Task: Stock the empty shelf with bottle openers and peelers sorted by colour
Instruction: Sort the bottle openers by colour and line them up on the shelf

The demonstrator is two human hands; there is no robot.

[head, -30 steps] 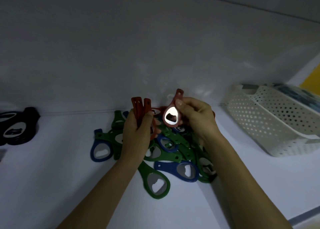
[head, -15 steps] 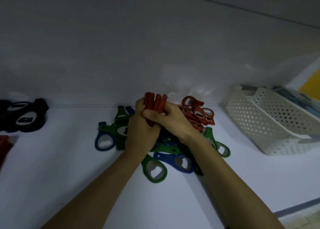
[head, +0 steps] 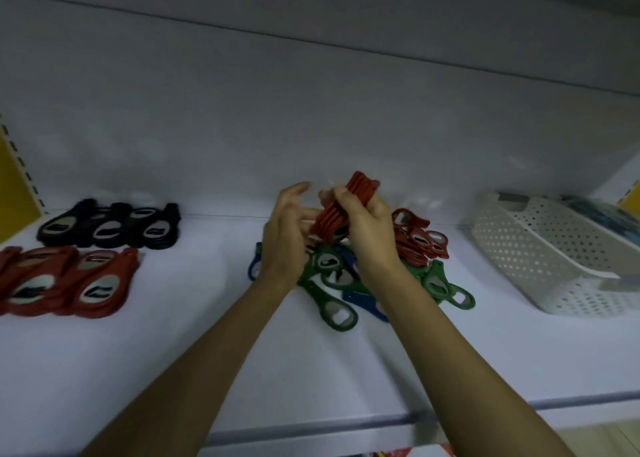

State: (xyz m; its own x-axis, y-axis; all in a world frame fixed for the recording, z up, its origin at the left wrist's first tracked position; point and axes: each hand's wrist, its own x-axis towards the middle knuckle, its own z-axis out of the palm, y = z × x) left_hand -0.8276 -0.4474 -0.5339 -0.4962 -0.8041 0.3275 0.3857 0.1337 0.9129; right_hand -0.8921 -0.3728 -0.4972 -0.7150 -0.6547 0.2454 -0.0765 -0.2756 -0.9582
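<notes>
Several red bottle openers (head: 348,210) were bunched into one stack in the right hand (head: 370,226), whose fingers and thumb were curled round the handles, holding the stack up above the shelf (head: 173,352). The left hand (head: 282,245) held nothing; its fingers were spread and loosely bent just beside the stack, perhaps touching it.

Below both hands lay a mixed pile (head: 334,276) of green and blue openers, with loose red openers (head: 419,240) at its far right edge. To the left, well apart from the pile, sat a sorted red group (head: 69,280), and a black group (head: 114,228) lay beyond it against the back wall.

To do this step well, the person would likely square the stack with the free hand so no opener slipped, then carry it left and lay it against the red group without nudging the black one. The loose red ones would probably want gathering too.

How many openers the stack held could not be counted. The hands and forearms hid the middle of the pile. Motion blur softened the fingers. A white perforated basket (head: 540,248) at the right was cut off by the frame, and its contents could not be made out. No peeler could be told apart with certainty.
</notes>
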